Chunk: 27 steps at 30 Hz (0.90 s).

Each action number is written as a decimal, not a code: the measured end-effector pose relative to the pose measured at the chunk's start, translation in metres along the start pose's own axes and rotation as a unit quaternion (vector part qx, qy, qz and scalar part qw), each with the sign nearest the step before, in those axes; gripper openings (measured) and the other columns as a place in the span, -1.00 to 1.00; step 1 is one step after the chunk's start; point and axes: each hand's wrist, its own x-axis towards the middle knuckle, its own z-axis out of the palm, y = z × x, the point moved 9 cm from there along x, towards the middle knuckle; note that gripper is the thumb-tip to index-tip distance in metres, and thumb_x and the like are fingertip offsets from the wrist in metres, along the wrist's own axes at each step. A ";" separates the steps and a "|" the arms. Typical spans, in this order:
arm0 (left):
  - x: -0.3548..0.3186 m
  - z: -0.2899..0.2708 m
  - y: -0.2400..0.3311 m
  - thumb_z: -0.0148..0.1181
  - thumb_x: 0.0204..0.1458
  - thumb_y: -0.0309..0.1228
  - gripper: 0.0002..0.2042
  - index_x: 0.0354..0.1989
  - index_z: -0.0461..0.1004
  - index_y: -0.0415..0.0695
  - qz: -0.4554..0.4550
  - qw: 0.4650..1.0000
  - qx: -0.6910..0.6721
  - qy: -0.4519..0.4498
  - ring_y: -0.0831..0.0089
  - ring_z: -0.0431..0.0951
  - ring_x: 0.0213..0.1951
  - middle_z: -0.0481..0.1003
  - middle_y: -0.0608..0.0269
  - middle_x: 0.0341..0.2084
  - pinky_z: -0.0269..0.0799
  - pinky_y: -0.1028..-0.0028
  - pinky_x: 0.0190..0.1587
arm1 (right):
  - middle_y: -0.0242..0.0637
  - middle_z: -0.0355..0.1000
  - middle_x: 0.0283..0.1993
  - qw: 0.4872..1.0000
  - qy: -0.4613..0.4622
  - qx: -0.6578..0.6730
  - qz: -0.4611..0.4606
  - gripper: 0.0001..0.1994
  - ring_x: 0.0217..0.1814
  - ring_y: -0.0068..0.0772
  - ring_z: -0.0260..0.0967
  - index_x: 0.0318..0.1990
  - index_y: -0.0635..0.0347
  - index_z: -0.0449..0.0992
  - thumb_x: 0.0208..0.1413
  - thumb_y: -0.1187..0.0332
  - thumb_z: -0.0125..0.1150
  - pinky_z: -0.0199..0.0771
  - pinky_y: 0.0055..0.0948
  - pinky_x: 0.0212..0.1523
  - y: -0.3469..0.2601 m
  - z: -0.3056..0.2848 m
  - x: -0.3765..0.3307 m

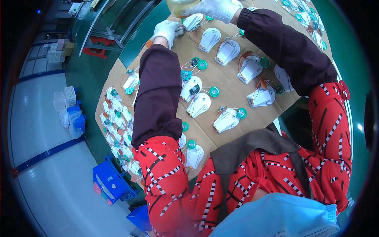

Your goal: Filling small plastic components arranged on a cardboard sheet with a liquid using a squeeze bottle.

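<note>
At the far edge of the cardboard, my right hand (221,9), in a white glove, grips a translucent yellowish bottle (181,7), which the picture's top edge cuts off. Below the bottle lies a white plastic housing (193,22) with thin wires. My left hand (167,31), also gloved, is just left of that housing with its fingers curled together; what they pinch, if anything, is hidden. Nearby on the cardboard rest more white housings (209,39), several wired to round green discs (214,91) and small green circuit boards (186,75).
Brown cardboard (221,89) covers the green table. Small white parts with green boards (116,122) are crowded along its left side. More wired parts (312,21) lie at the far right. Blue bins (112,179) stand on the floor at left, near a metal frame (94,27) and a red stool (96,47).
</note>
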 end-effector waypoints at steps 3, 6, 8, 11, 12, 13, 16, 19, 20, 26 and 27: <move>0.008 -0.001 -0.005 -0.02 0.04 -0.54 -0.88 -0.26 0.33 -0.32 -0.006 1.000 0.000 -0.001 0.33 0.54 -0.38 0.46 0.02 -0.33 0.52 0.45 -0.24 | -0.33 0.47 -0.16 1.000 -0.008 -0.013 0.011 -0.44 -0.12 -0.50 0.37 -0.04 0.14 0.40 -0.28 0.34 0.48 0.36 -0.47 -0.05 0.005 0.004 0.003; 0.010 0.003 -0.006 0.00 0.04 -0.53 -0.88 -0.28 0.34 -0.32 -0.011 1.000 0.002 -0.004 0.34 0.54 -0.38 0.47 0.02 -0.32 0.52 0.46 -0.24 | -0.33 0.47 -0.16 1.000 -0.003 -0.012 0.004 -0.46 -0.13 -0.51 0.38 -0.05 0.14 0.41 -0.27 0.34 0.47 0.37 -0.48 -0.07 0.009 0.002 0.003; 0.007 0.003 -0.004 0.01 0.03 -0.53 -0.89 -0.29 0.34 -0.31 -0.013 1.000 0.006 -0.001 0.34 0.54 -0.38 0.47 0.02 -0.32 0.52 0.47 -0.25 | -0.34 0.47 -0.17 1.000 0.000 0.002 -0.014 -0.48 -0.14 -0.51 0.38 -0.06 0.15 0.42 -0.26 0.35 0.47 0.38 -0.48 -0.08 0.002 -0.001 -0.001; -0.003 0.001 0.001 0.02 0.03 -0.53 -0.89 -0.31 0.34 -0.31 -0.011 1.000 0.010 0.009 0.34 0.55 -0.38 0.48 0.02 -0.32 0.52 0.48 -0.25 | -0.34 0.48 -0.19 0.999 -0.027 0.026 0.032 -0.53 -0.15 -0.54 0.39 -0.08 0.17 0.43 -0.23 0.39 0.45 0.39 -0.50 -0.10 -0.007 -0.004 -0.005; -0.007 0.001 0.003 0.02 0.03 -0.53 -0.90 -0.32 0.34 -0.30 -0.009 1.000 0.009 0.012 0.34 0.56 -0.37 0.48 0.02 -0.33 0.52 0.48 -0.25 | -0.33 0.48 -0.20 0.997 -0.055 0.033 0.034 -0.55 -0.16 -0.54 0.39 -0.09 0.18 0.44 -0.22 0.40 0.44 0.40 -0.50 -0.10 -0.010 -0.002 -0.007; -0.011 0.003 0.005 0.02 0.03 -0.53 -0.90 -0.32 0.34 -0.30 -0.008 1.000 0.009 0.013 0.34 0.56 -0.37 0.48 0.02 -0.33 0.52 0.48 -0.25 | -0.33 0.48 -0.20 0.995 -0.082 0.039 0.036 -0.57 -0.16 -0.55 0.39 -0.10 0.20 0.45 -0.21 0.41 0.43 0.40 -0.50 -0.11 -0.014 0.001 -0.010; -0.018 0.006 0.011 0.02 0.03 -0.53 -0.90 -0.32 0.34 -0.31 0.000 0.999 0.027 0.020 0.34 0.56 -0.37 0.49 0.02 -0.34 0.52 0.48 -0.25 | -0.32 0.48 -0.21 0.997 -0.037 0.064 -0.014 -0.60 -0.17 -0.55 0.39 -0.12 0.21 0.46 -0.18 0.42 0.41 0.41 -0.49 -0.12 -0.022 -0.009 -0.018; -0.021 0.006 0.014 0.03 0.03 -0.53 -0.90 -0.33 0.35 -0.32 0.006 0.999 0.027 0.017 0.34 0.56 -0.37 0.49 0.01 -0.33 0.52 0.48 -0.25 | -0.31 0.48 -0.20 0.996 -0.077 0.039 -0.004 -0.62 -0.18 -0.52 0.40 -0.13 0.22 0.46 -0.17 0.40 0.39 0.41 -0.48 -0.12 -0.026 -0.006 -0.019; -0.021 0.005 0.013 0.02 0.04 -0.53 -0.90 -0.33 0.35 -0.32 0.006 1.000 0.021 0.018 0.34 0.56 -0.37 0.49 0.01 -0.32 0.52 0.48 -0.25 | -0.31 0.48 -0.20 0.996 -0.077 0.038 -0.005 -0.62 -0.18 -0.52 0.40 -0.13 0.22 0.46 -0.17 0.40 0.39 0.41 -0.48 -0.12 -0.029 -0.005 -0.020; -0.020 0.002 0.009 0.01 0.05 -0.53 -0.89 -0.30 0.36 -0.34 0.004 1.000 0.006 0.021 0.33 0.56 -0.37 0.49 0.01 -0.32 0.53 0.47 -0.25 | -0.27 0.48 -0.20 0.999 -0.031 -0.041 -0.018 -0.58 -0.15 -0.43 0.41 -0.13 0.22 0.46 -0.21 0.32 0.42 0.39 -0.44 -0.09 -0.039 -0.012 -0.025; -0.021 0.001 0.009 0.01 0.05 -0.54 -0.88 -0.29 0.36 -0.34 0.006 1.000 0.006 0.022 0.33 0.56 -0.37 0.49 0.00 -0.32 0.53 0.47 -0.25 | -0.26 0.48 -0.20 0.998 -0.037 -0.049 -0.006 -0.56 -0.14 -0.42 0.41 -0.12 0.22 0.46 -0.22 0.32 0.42 0.39 -0.45 -0.08 -0.040 -0.011 -0.025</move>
